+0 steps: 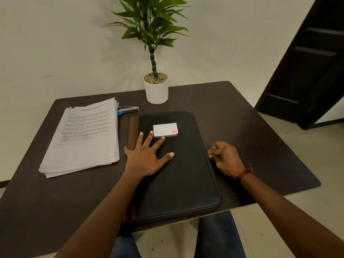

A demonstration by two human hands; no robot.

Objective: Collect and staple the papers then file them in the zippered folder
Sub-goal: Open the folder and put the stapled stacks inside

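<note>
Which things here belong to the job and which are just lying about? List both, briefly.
For the job:
- papers, stacked on the left
- stapler, behind the papers
- folder, closed, in the middle

Lying about:
- plant, at the far edge
- card, on the folder

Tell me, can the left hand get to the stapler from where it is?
Probably yes. The left hand lies flat on the folder, holding nothing, and the stapler sits beyond the folder's far corner, uncovered.
</note>
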